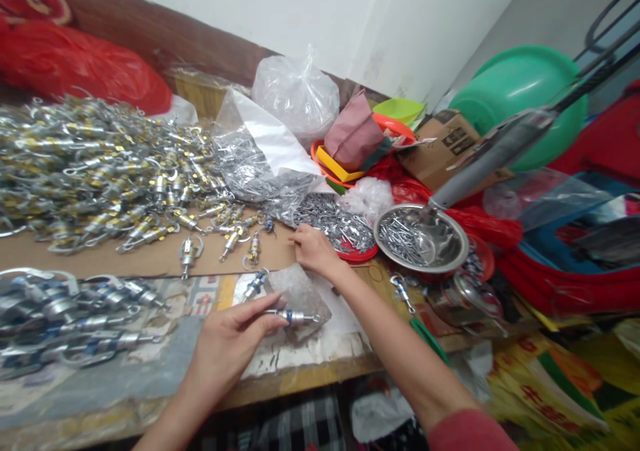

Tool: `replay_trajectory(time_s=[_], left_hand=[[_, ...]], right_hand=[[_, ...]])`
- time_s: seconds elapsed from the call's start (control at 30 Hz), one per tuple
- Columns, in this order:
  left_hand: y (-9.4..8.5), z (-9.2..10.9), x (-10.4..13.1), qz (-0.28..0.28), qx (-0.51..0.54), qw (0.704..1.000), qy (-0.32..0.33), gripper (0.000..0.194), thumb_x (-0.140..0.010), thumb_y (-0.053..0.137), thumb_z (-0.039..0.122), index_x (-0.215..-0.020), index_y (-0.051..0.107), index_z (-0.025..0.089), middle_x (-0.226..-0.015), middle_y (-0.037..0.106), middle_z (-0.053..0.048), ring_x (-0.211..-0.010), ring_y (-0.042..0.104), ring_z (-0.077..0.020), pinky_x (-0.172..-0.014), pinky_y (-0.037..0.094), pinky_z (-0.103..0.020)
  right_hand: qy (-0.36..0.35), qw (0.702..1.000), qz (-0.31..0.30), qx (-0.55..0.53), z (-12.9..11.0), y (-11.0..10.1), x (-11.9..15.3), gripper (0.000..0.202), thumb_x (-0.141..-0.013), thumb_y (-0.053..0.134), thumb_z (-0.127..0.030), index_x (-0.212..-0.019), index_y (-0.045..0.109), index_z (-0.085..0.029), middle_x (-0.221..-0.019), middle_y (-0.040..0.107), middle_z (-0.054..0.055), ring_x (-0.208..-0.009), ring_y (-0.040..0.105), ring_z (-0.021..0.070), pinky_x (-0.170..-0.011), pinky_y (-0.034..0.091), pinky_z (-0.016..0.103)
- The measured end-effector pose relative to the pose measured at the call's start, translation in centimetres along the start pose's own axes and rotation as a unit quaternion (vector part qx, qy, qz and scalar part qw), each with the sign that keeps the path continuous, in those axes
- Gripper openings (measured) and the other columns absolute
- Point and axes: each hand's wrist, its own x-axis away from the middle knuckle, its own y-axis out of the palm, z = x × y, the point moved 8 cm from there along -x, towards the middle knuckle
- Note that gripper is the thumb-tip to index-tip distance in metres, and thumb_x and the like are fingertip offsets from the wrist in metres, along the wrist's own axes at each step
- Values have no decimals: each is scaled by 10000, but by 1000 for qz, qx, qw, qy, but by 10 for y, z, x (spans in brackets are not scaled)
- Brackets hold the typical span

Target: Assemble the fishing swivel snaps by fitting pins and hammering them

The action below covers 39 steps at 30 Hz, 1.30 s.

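Note:
My left hand [239,331] pinches a silver metal fitting [299,316] with a blue band and a small ring at its end, level over a rough grey stone block [320,304]. My right hand [313,247] is beyond the block, at the near left side of a heap of small grey metal pieces [345,224]. Its fingers look drawn together; whether anything is between them is hidden. Another blue-banded fitting [255,285] lies left of the block. Several yellow-banded fittings [187,256] with curved hooks lie on the cardboard.
A large pile of yellow-banded fittings [115,164] fills the back left, with larger blue-banded ones [65,317] nearer. To the right stands a steel bowl [457,237] of metal pins. A grey-handled tool [495,151] slants above it. A green basin [530,97] is behind.

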Motion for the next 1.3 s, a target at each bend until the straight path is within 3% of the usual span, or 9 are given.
replay_trajectory(time_s=[0.13,0.27,0.5,0.6,0.7,0.83,0.9,1.07,1.3], left_hand=[[4,1,3,3,31,1000,-1,363,-576,694,248,-937,685,216,-819,737,-5,-812,678,-236,-819,516,-341],[3,3,6,19,34,999,4,369,-588,687,238,-956,677,218,-835,736,-4,-789,684,-233,-795,533,-330],[-1,17,10,25,28,999,31,256,-561,681,208,-811,721,242,-797,735,2,-743,690,-244,-731,555,-325],[-1,21,13,17,33,998,53,208,-567,673,198,-755,727,270,-812,735,14,-749,688,-238,-742,548,-323],[-1,19,14,7,43,997,59,153,-596,670,217,-714,733,291,-809,741,25,-784,679,-228,-772,531,-313],[-2,12,14,-10,74,997,24,109,-623,677,281,-717,731,280,-793,744,18,-785,663,-219,-747,525,-294],[-3,15,14,-13,69,997,25,95,-629,674,302,-702,725,268,-772,738,13,-752,654,-211,-728,518,-287],[-5,28,15,-14,-10,997,79,95,-661,642,325,-686,711,264,-788,718,9,-781,628,-212,-756,483,-279],[-7,30,14,-34,-53,994,94,128,-699,608,343,-733,708,271,-843,717,11,-844,616,-219,-835,440,-296]], right_hand=[[37,988,90,-123,-23,-32,44,181,-816,481,-139,-944,609,-127,-883,620,69,-812,582,124,-701,475,223],[74,863,173,-468,-40,-45,89,152,-690,648,-157,-837,644,-195,-731,635,-4,-685,595,119,-666,490,252],[153,693,165,-685,-43,-18,105,255,-577,732,-158,-808,654,-233,-685,646,-36,-565,568,82,-494,458,175],[162,647,162,-727,-45,-11,106,276,-556,753,-182,-805,644,-235,-662,641,-44,-571,577,83,-531,479,183],[148,684,177,-692,-48,-17,112,269,-624,721,-217,-872,622,-243,-725,646,-24,-685,609,113,-661,506,241],[16,864,234,-446,-62,-50,124,373,-642,716,-192,-993,595,-230,-923,612,52,-863,594,175,-761,499,305],[-83,917,247,-302,-76,-62,130,374,-684,661,-95,-1026,597,-232,-957,613,70,-881,593,172,-747,507,287],[-209,935,241,-153,-91,-67,137,360,-794,503,-79,-1125,565,-206,-987,644,104,-905,604,176,-725,525,288],[-126,936,245,-221,-79,-72,129,307,-768,521,-52,-983,661,-221,-960,663,88,-840,636,152,-703,536,243]])
